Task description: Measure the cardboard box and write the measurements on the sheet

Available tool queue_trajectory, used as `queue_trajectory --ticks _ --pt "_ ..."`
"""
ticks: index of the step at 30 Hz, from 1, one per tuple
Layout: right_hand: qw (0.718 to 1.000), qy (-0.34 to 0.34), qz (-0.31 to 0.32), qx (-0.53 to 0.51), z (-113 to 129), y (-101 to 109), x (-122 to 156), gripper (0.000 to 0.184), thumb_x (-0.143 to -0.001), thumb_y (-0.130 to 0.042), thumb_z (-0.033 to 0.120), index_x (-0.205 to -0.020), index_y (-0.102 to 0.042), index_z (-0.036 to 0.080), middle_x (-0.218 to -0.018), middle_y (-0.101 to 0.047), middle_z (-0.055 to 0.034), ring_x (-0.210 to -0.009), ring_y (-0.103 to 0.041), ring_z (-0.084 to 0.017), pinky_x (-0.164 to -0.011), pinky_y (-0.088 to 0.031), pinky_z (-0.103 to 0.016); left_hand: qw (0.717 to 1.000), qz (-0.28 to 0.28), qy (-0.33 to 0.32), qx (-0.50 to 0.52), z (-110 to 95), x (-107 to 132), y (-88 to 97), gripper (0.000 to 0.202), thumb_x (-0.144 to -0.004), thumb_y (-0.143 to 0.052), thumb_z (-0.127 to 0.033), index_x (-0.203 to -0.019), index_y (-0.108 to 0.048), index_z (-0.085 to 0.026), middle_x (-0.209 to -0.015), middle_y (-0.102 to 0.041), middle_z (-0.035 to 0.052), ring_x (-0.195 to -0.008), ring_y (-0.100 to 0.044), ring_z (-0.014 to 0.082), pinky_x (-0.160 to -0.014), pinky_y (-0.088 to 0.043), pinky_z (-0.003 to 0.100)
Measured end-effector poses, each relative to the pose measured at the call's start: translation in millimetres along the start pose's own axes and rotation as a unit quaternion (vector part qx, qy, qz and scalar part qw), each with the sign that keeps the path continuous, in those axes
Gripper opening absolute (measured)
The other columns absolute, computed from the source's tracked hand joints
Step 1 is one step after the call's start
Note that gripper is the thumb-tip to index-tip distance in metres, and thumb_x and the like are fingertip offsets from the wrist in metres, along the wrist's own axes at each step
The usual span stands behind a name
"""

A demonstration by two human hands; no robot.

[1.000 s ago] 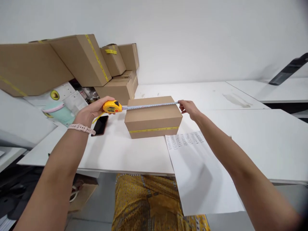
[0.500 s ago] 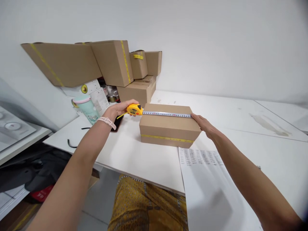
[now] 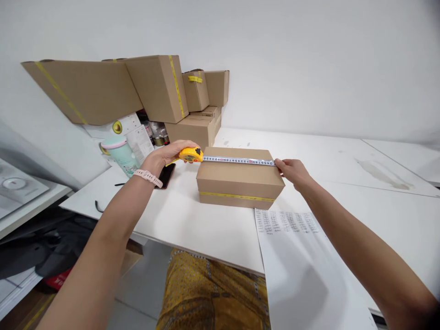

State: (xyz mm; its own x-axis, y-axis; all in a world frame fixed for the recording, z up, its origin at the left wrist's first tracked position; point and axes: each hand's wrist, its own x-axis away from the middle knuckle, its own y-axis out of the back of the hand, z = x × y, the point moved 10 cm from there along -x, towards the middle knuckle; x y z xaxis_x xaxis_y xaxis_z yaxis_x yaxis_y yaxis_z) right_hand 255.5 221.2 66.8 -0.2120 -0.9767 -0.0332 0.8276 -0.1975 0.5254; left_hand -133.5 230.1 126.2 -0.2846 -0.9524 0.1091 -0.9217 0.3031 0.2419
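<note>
A small cardboard box (image 3: pixel 240 183) with a yellow tape band sits on the white table (image 3: pixel 192 224). My left hand (image 3: pixel 165 156) is closed around a yellow tape measure (image 3: pixel 191 154) at the box's left top edge. Its white blade (image 3: pixel 239 161) stretches across the box top. My right hand (image 3: pixel 292 171) pinches the blade's end at the box's right top edge.
A printed sheet of paper (image 3: pixel 302 266) lies in front of the box, overhanging the table edge. A dark phone (image 3: pixel 166 174) lies by my left wrist. A mint cup (image 3: pixel 118 153) and a pile of cardboard boxes (image 3: pixel 154 89) stand at the back left.
The view swung right and settled. Both hands stay on the stretched tape over the box; my right hand now pinches the blade end a little higher at the box edge.
</note>
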Motion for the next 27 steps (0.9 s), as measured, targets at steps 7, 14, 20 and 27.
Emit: queue_trajectory --ticks 7,14,20,27 --pt "0.984 0.090 -0.036 -0.147 51.6 14.4 -6.8 0.029 -0.094 -0.054 0.044 -0.081 -0.066 0.021 -0.103 -0.070 -0.0085 -0.105 -0.061 -0.024 -0.097 -0.047 -0.038 0.984 0.161 0.006 0.072 -3.2 95.3 -106.8 0.060 -0.083 -0.074 -0.046 -0.133 -0.063 -0.016 -0.105 -0.076 0.0087 -0.082 -0.071 0.0202 -0.064 -0.057 0.028" --pt "0.963 0.197 0.155 0.098 107.7 -73.1 -26.0 0.037 -0.097 -0.044 0.041 -0.078 -0.067 0.019 -0.108 -0.068 -0.0112 -0.112 -0.051 -0.028 -0.100 -0.042 -0.041 0.910 0.144 0.022 0.388 38.6 129.2 -241.9 0.055 -0.070 -0.085 -0.055 -0.106 -0.066 -0.018 -0.110 -0.066 0.0102 -0.076 -0.065 0.0163 -0.074 -0.061 0.037" --pt "0.967 0.148 0.133 0.160 102.2 -93.4 -61.4 0.030 -0.094 -0.049 0.033 -0.074 -0.065 0.019 -0.096 -0.070 -0.0121 -0.103 -0.054 -0.027 -0.096 -0.042 -0.040 0.923 0.082 0.013 0.374 22.7 106.1 -234.7 0.047 -0.076 -0.078 -0.061 -0.089 -0.070 -0.016 -0.098 -0.063 0.0085 -0.074 -0.061 0.0159 -0.074 -0.061 0.038" --pt "0.970 0.132 0.162 0.125 84.0 -96.4 -62.8 0.029 -0.088 -0.061 0.045 -0.072 -0.063 0.021 -0.074 -0.064 -0.0035 -0.078 -0.055 -0.020 -0.079 -0.045 -0.034 0.923 0.069 0.037 0.377 33.0 117.2 -244.2 0.050 -0.072 -0.081 -0.060 -0.093 -0.068 -0.016 -0.105 -0.062 0.0101 -0.079 -0.060 0.0173 -0.074 -0.063 0.039"
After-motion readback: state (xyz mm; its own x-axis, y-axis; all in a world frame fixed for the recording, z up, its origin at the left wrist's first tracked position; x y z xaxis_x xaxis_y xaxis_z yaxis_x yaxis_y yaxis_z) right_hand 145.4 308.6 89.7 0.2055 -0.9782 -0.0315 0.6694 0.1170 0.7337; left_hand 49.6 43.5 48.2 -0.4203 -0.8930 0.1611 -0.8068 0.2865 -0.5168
